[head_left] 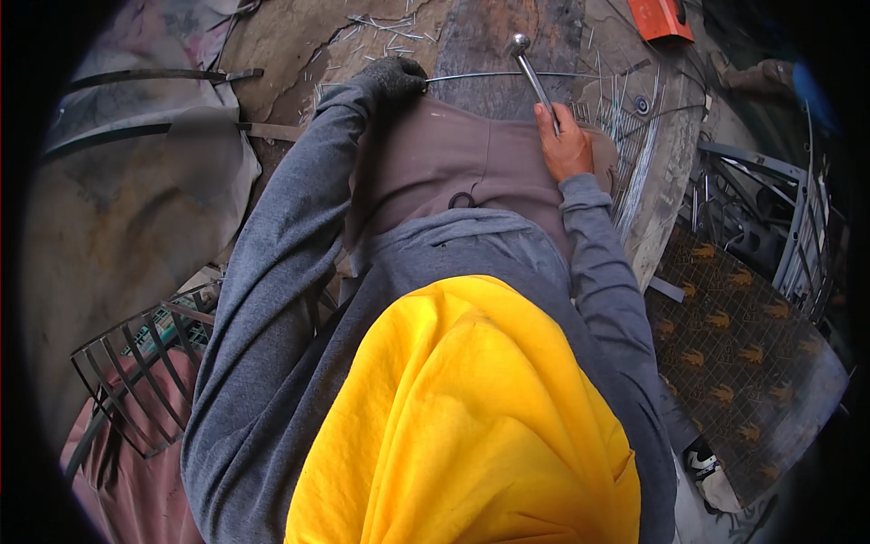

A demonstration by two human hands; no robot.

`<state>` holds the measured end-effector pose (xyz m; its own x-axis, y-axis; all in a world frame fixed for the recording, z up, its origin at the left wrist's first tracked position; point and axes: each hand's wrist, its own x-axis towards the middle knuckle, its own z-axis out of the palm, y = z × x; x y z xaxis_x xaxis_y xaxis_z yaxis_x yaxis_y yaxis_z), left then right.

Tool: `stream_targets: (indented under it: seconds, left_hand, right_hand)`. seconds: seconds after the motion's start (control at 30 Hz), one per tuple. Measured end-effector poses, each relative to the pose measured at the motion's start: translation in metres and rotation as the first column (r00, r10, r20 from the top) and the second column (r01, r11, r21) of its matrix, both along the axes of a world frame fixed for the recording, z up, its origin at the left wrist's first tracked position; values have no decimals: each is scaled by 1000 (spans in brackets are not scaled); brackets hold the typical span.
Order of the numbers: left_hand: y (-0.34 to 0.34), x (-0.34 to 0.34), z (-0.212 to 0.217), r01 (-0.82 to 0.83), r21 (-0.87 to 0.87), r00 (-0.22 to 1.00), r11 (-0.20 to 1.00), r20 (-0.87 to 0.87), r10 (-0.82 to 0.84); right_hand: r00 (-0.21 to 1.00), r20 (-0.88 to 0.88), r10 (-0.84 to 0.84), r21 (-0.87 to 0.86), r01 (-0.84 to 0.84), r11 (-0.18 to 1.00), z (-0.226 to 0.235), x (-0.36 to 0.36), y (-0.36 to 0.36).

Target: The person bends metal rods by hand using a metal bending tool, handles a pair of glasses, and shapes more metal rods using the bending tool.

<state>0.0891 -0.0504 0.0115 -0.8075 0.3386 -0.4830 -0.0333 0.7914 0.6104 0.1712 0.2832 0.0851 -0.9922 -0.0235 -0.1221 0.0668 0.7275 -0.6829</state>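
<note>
My left hand, in a dark grey glove, is closed on one end of a thin metal rod. The rod runs to the right across a dark, worn board beyond my lap. My bare right hand grips the shaft of a hammer with a round, shiny metal head. The head points away from me, and the shaft crosses over the rod. Whether the head touches the board cannot be made out.
Short metal pieces lie scattered at the far left of the board. A bundle of thin rods sits right of my right hand. An orange object stands far right. Metal frames and a patterned panel are at right, a slatted grille at left.
</note>
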Motion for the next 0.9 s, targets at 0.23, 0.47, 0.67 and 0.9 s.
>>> stream_targets:
  seconds: [0.23,0.47,0.67,0.9]
  left_hand:
    - [5,0,5,10,-72,1000,997,-27,-12]
    - [5,-1,7,-1,-54,1000,999,6,1]
    - [-13,5,-6,18,-23,995,1000,-96,-20]
    - [-58,20,29,107,-134,994,985,-8,-109]
  right_hand:
    - [991,126,37,51,-43,998,-3,-2,-6]
    - [977,202,62,156,-95,983,-21,-14,5]
    - [984,167,67,184,-98,978,-21,-8,1]
    - [990,135,48,177,-71,982,-24,-7,6]
